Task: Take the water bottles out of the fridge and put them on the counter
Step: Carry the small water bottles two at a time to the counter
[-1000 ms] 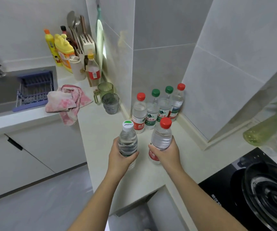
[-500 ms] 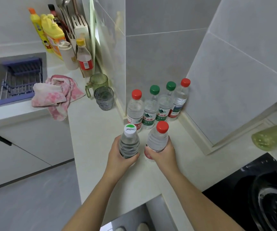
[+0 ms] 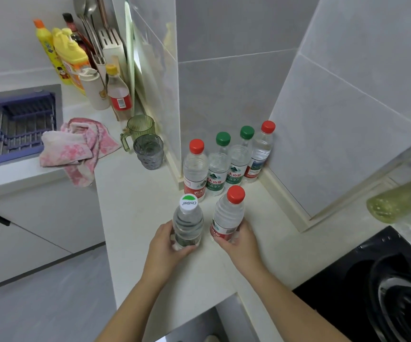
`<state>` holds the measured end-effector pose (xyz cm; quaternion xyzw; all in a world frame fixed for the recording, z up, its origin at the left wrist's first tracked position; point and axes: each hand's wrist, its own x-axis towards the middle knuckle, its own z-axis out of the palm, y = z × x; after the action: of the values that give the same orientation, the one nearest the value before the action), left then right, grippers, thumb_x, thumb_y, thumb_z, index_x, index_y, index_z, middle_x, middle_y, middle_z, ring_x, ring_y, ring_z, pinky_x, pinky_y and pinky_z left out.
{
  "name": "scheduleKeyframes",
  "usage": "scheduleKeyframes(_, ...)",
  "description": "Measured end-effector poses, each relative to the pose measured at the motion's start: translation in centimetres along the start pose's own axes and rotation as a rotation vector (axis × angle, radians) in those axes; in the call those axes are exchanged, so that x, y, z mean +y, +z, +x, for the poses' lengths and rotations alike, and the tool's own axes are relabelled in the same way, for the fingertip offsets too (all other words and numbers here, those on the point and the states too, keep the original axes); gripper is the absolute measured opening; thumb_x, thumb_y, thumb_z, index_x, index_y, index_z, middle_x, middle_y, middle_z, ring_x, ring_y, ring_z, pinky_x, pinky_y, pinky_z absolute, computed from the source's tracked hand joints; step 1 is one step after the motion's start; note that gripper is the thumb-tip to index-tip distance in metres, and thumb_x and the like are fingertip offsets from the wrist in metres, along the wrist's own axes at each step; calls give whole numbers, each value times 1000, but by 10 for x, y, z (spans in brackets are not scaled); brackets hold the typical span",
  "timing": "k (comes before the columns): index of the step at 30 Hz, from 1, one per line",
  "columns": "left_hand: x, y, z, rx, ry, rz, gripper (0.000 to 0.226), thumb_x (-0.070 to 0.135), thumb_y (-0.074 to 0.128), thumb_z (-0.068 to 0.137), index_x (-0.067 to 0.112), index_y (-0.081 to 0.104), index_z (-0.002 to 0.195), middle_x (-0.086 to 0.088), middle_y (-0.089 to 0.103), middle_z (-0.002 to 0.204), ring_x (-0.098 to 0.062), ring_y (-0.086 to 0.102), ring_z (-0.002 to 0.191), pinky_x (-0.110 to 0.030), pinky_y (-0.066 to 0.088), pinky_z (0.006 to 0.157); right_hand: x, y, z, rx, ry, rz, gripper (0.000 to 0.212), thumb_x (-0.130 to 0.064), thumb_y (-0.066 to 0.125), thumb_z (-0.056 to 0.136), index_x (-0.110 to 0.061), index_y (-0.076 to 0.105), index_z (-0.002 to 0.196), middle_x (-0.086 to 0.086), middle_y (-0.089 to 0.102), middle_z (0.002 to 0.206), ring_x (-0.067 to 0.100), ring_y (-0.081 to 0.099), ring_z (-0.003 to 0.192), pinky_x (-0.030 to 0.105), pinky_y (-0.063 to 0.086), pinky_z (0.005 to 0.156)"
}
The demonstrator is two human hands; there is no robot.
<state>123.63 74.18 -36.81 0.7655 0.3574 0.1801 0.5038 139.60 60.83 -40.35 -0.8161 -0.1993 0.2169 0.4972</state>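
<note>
Since the earlier frame, little has moved: both bottles are still held in front of the row of four bottles (image 3: 226,161), with the grips now lower on the bodies. The white-capped bottle (image 3: 188,223) is clasped by the left hand (image 3: 167,245), fingers curled round it. The red-capped bottle (image 3: 227,215) is clasped likewise by the right hand (image 3: 241,243). Both are kept upright, presumably for standing on the counter (image 3: 135,206). Base contact cannot be confirmed.
</note>
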Motion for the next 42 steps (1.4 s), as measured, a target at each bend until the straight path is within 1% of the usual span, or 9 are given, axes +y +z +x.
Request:
scheduleKeyframes(5, 9, 21, 22, -15, 34, -18, 57, 22, 87, 66, 38, 55, 110, 14, 61, 107, -2, 57, 101, -16, 46, 80, 0, -5, 6, 39, -10, 5, 53, -40, 86, 64, -26, 60, 108, -1, 67, 106, 10, 68, 96, 43, 58, 81)
scheduleKeyframes(8, 14, 37, 34, -2, 49, -21, 57, 23, 87, 66, 41, 54, 109, 17, 59, 104, 1, 56, 100, -22, 48, 82, 2, -13, 19, 82, -3, 5, 54, -43, 84, 63, -27, 59, 109, -3, 65, 106, 10, 66, 96, 44, 58, 80)
scheduleKeyframes(13, 26, 65, 57, 15, 64, -37, 59, 27, 86, 66, 33, 58, 117, 18, 59, 110, 2, 54, 104, -25, 48, 87, 8, -29, 48, 127, -4, -11, 56, -49, 80, 63, -29, 58, 110, -5, 65, 106, 10, 65, 98, 45, 57, 81)
scheduleKeyframes(18, 43, 92, 85, 19, 83, -4, 61, 28, 85, 67, 24, 59, 122, 8, 61, 113, -10, 56, 104, -30, 49, 88, 14, -45, 73, 186, 5, 4, 58, -51, 78, 61, -26, 59, 109, -4, 66, 105, 13, 64, 97, 48, 56, 81)
scheduleKeyframes(26, 58, 123, 106, 21, 105, 28, 57, 27, 85, 67, 21, 61, 118, 5, 62, 110, -13, 57, 101, -28, 48, 85, 20, -68, 100, 242, -3, -19, 46, -25, 86, 71, -23, 58, 108, -2, 69, 103, 16, 65, 96, 46, 55, 83)
scheduleKeyframes(31, 63, 133, 111, 19, 74, 66, 62, 30, 83, 68, 20, 57, 124, 5, 64, 117, -13, 59, 106, -33, 49, 90, 20, -77, 108, 246, -3, -72, 52, -29, 87, 69, -21, 61, 114, -5, 69, 106, 16, 66, 98, 40, 55, 84)
scheduleKeyframes(35, 65, 128, 115, -77, 39, 353, 54, 35, 76, 79, 13, 53, 122, -4, 63, 117, -21, 60, 105, -32, 49, 84, 23, -84, 107, 231, 39, -152, 53, -46, 84, 64, -23, 61, 105, -2, 65, 94, 19, 65, 85, 34, 53, 74)
scheduleKeyframes(38, 75, 125, 118, -142, -46, 533, 45, 37, 72, 84, 6, 53, 112, -12, 65, 110, -28, 63, 99, -32, 46, 74, 21, -86, 104, 250, 103, -126, 41, -32, 88, 68, -21, 55, 89, -3, 65, 71, 16, 65, 66, 30, 47, 60)
scheduleKeyframes(42, 83, 133, 122, -147, -58, 552, 43, 37, 71, 85, 5, 55, 110, -13, 68, 106, -29, 65, 96, -31, 43, 69, 24, -79, 105, 319, 134, -51, 43, -23, 87, 71, -25, 45, 82, -4, 66, 65, 19, 68, 59, 43, 58, 59)
